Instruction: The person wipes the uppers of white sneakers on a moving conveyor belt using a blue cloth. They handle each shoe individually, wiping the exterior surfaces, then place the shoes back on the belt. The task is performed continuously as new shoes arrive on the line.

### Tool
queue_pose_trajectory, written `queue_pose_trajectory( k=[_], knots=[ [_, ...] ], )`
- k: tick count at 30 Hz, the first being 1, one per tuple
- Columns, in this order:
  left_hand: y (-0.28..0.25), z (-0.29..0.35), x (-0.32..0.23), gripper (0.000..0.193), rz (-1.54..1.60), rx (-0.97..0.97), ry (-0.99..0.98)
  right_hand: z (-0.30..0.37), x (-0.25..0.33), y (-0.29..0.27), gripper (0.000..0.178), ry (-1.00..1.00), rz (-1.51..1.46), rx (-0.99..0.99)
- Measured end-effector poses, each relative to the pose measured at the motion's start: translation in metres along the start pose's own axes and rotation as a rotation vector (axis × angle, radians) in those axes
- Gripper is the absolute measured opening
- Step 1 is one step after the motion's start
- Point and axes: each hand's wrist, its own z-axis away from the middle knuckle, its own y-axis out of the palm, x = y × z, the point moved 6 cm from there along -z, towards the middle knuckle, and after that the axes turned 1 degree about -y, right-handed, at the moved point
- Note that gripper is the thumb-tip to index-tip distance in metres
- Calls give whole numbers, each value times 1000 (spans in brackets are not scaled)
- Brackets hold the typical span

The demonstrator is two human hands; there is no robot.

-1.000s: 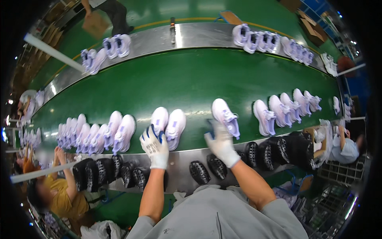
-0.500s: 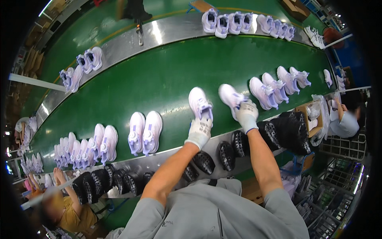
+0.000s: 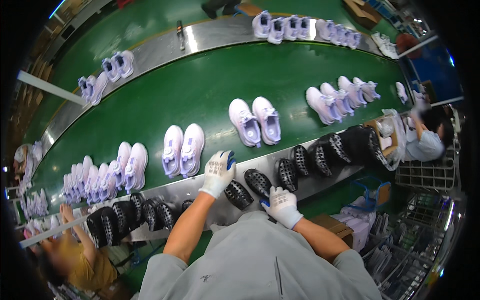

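White gloves with blue on the fingers cover both my hands. My left hand (image 3: 219,173) is above the metal ledge, fingers loosely bent and apart, holding nothing. Just left of it stands a pair of pale lilac sneakers (image 3: 183,150). My right hand (image 3: 283,207) is at the near end of a black perforated shoe-shaped form (image 3: 258,183), thumb and fingers apart around that end; whether they touch it is unclear. Another such form (image 3: 238,195) lies between my hands. Farther off, a second pair of lilac sneakers (image 3: 255,121) rests side by side on the green belt.
More lilac sneakers stand along the green belt (image 3: 280,67), left and right. Several black forms line the metal ledge (image 3: 215,210). A cardboard box (image 3: 376,131) with plastic wrap sits at the right. Co-workers sit at left (image 3: 90,267) and right (image 3: 425,142).
Both hands have let go of the two sneakers, now close together on the belt. My left hand has drawn back leftward; my right hand has come down toward the black forms. The view has shifted.
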Motion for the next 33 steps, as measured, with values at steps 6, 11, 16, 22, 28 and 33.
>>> queue_pose_trajectory(
  k=[6,11,16,22,28,33],
  knots=[
    [11,16,-25,53,310,-34,9,34,-6,-43,39,44,-196,-141],
    [59,-6,-69,47,1171,23,-108,26,-13,-69,47,-69,-613,-512],
    [52,-40,-78,43,727,-154,-286,-13,-48,-75,35,-15,-792,-493],
    [53,-155,-110,60,-223,95,272,-94,-134,-69,32,40,-1027,-343],
    [107,-202,-64,42,-325,333,179,-177,-138,-99,51,129,-671,-127],
    [124,-205,-79,62,-402,402,269,-210,-96,-89,46,99,-243,-213]
  ],
)
